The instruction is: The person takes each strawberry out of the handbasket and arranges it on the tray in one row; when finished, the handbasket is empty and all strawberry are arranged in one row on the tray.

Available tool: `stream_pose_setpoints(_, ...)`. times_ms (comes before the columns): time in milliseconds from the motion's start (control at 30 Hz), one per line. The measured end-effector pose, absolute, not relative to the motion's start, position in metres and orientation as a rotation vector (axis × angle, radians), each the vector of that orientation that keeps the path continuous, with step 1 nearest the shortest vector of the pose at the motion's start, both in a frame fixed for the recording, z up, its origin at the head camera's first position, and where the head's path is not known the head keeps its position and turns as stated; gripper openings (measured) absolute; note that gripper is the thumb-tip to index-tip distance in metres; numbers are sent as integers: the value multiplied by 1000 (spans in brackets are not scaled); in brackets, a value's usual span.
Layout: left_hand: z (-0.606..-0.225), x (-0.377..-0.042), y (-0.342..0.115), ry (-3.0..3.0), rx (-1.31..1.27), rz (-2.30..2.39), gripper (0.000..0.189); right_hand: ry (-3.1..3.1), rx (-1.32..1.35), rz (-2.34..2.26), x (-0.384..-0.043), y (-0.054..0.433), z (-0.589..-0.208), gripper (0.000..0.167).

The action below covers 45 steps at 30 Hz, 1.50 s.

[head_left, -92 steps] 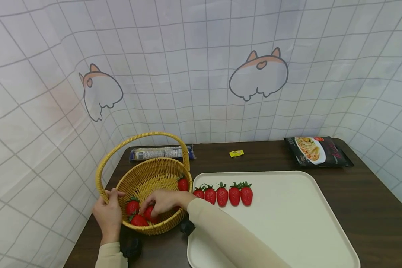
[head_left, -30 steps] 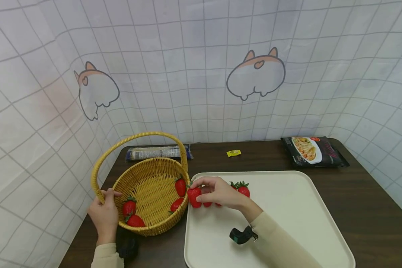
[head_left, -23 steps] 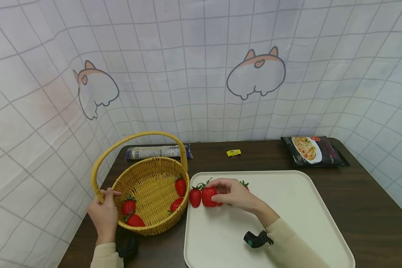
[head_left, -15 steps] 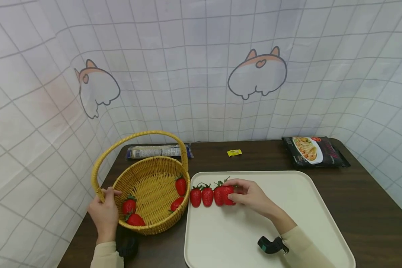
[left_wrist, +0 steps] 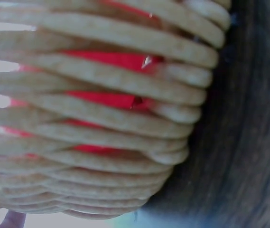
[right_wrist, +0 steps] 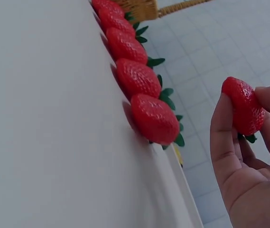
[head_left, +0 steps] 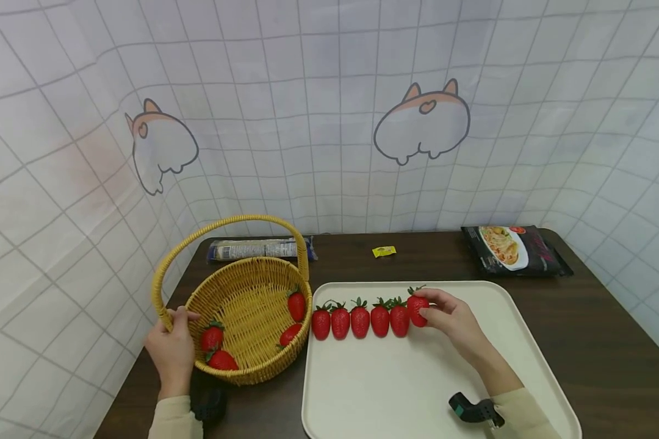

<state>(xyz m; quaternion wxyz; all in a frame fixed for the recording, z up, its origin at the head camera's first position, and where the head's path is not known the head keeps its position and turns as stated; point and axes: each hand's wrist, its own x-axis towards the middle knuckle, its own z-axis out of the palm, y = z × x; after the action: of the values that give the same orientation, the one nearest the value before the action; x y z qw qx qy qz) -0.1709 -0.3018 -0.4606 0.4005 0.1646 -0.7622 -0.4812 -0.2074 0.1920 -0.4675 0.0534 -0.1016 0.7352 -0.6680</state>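
My right hand (head_left: 461, 329) pinches a red strawberry (right_wrist: 245, 107) between thumb and fingers, its green leaves at the top in the head view. The right wrist view shows it raised off the white tray (head_left: 390, 384). On the tray, several strawberries (head_left: 360, 321) stand side by side in a row, leaves toward the back. The held one is at the row's right end. At the left, my left hand (head_left: 171, 356) grips the yellow wicker basket (head_left: 241, 299) where its handle meets the rim. Inside the basket, two strawberries (head_left: 221, 360) lie at the left and two (head_left: 296, 306) at the right.
Behind the basket lies a long clear-and-blue packet (head_left: 258, 249). A small yellow packet (head_left: 384, 251) is at the table's back, behind the tray. At the back right sits a black noodle package (head_left: 518, 250). A white grid-patterned curtain (head_left: 329, 152) hangs behind the table.
My right hand has taken a strawberry out of the basket and carried it rightward over the row to the right end. The left hand stays on the basket.
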Motion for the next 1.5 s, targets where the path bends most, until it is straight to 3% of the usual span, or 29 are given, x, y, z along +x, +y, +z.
stream_pose_setpoints(600, -461, -173, -303, -1935, 396, -1228, 44, 2349, 158, -1864, -212, 208, -481, 43)
stream_pose_setpoints(1500, -461, -171, -301, -1929, 441, -1207, 43, 2449, 58, -1780, -212, 199, -490, 41)
